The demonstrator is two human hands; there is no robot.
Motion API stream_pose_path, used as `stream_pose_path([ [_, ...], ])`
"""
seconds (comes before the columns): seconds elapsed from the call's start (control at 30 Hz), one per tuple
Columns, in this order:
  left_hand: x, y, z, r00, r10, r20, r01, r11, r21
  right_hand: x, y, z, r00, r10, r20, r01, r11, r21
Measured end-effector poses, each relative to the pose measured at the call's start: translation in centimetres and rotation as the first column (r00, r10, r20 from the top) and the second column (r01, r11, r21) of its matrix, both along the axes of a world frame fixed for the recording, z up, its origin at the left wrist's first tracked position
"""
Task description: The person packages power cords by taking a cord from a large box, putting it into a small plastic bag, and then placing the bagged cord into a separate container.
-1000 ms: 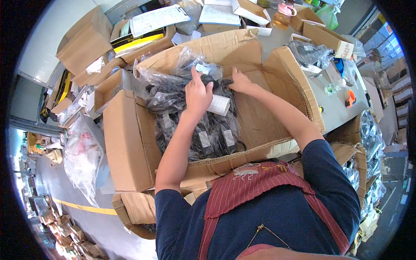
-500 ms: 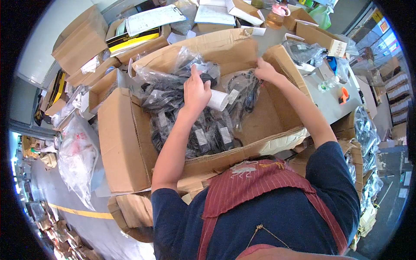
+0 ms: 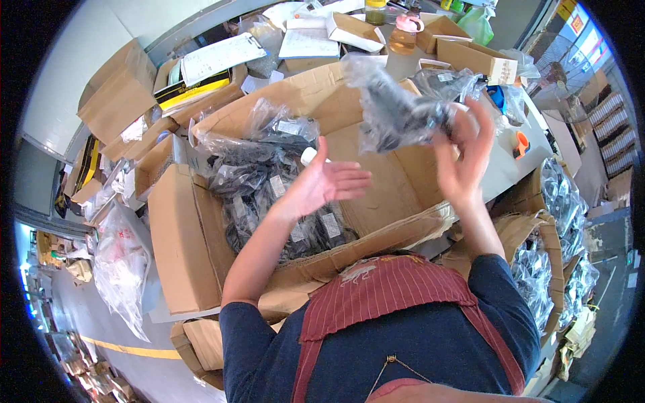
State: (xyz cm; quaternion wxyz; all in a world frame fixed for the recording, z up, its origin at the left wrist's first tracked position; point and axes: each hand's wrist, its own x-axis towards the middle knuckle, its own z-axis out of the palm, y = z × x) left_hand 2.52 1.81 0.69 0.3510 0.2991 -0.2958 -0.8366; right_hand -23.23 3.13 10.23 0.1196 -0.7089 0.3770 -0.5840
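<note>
A clear plastic bag of black cable [image 3: 406, 114] is up over the right side of a large open cardboard box [image 3: 185, 232], smeared by motion. My right hand [image 3: 465, 158] has its thumb and fingers round the bag's right end. My left hand [image 3: 329, 180] is over the middle of the box, thumb up and fingers stretched to the right, with nothing in it. Just behind that thumb, a white roll-like piece [image 3: 309, 156] shows in part. Beneath and left of this hand, several bagged black cables [image 3: 245, 178] with white labels fill the box's left half.
Beyond the box are a clipboard with papers [image 3: 222, 57], a pink-lidded bottle [image 3: 404, 37] and small cartons [image 3: 474, 60]. An orange tape dispenser-like item [image 3: 521, 144] lies on the table at right. More bagged goods [image 3: 561, 201] stand in cartons at lower right.
My right hand has lifted the bagged cable from the box's right part and drawn it back toward me. My left hand has turned and its fingers have spread. The view has shifted slightly.
</note>
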Motion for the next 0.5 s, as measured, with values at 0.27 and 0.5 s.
stream_pose_path([
  [0.27,-1.2,1.9,0.8,0.974,0.076,-0.211,-0.039,0.984,0.175,0.8,6.3,-2.6,0.668,0.623,-0.407,-0.684,0.73,-0.006],
  [0.5,-2.2,4.5,4.3,0.951,0.295,0.094,-0.256,0.92,-0.296,1.1,1.8,-2.1,0.929,0.311,0.202,-0.356,0.901,0.249],
])
